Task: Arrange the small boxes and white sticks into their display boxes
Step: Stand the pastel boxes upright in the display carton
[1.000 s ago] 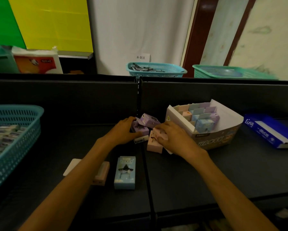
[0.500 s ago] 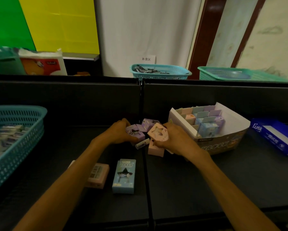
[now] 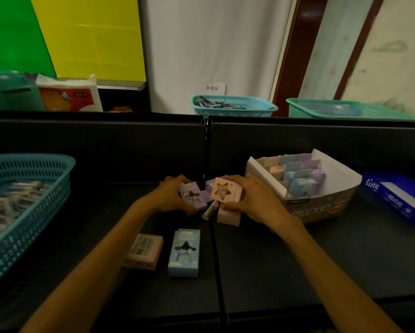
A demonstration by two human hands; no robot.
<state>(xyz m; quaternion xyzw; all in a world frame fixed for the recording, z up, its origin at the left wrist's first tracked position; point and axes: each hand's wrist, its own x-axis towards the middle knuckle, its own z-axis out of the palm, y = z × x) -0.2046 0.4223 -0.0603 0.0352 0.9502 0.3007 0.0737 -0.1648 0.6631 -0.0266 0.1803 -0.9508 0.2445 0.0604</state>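
My right hand [image 3: 252, 200] grips a pink small box with a star window [image 3: 226, 193], lifted above another pink box [image 3: 228, 217] on the dark table. My left hand [image 3: 169, 197] holds a purple small box [image 3: 194, 197] just left of it. A white stick [image 3: 210, 210] lies between the two hands. More purple boxes [image 3: 210, 183] sit behind. A blue box [image 3: 184, 252] and a pink box [image 3: 144, 251] lie nearer to me. The open display box [image 3: 321, 207] at the right holds several pastel boxes in rows.
A teal basket [image 3: 33, 212] with several wrapped white pieces stands at the left. A blue tissue box [image 3: 393, 195] lies at the far right. Beyond the black partition [image 3: 105, 145] are two more baskets [image 3: 234, 106] and a paper pack [image 3: 69, 97].
My right hand has lifted the pink star box off the pile and turned its window up. My left hand has closed round the purple box. The camera has tilted slightly.
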